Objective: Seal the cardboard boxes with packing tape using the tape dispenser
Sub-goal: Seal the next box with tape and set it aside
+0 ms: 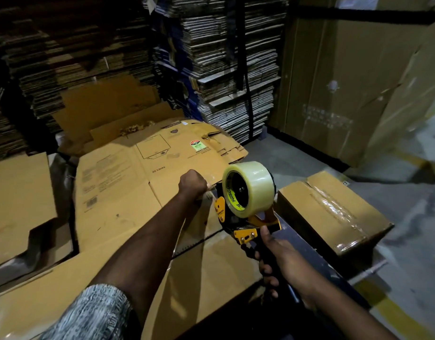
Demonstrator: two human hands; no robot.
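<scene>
My right hand (276, 260) grips the black handle of a yellow and black tape dispenser (245, 224) that carries a roll of clear tape (254, 186). The dispenser is held upright above a cardboard box (211, 271) in front of me. My left hand (193, 184) is curled and pinches the tape end at the dispenser's front, over the edge of a raised box flap (204, 224). A taped, closed cardboard box (331, 212) sits on the floor to the right.
Flattened printed cartons (137, 173) lie ahead and to the left (17, 204). Tall stacks of flat cardboard (223, 57) stand behind. Large brown cartons (346, 82) rise at the right. Grey floor (408, 241) with a yellow line lies at the right.
</scene>
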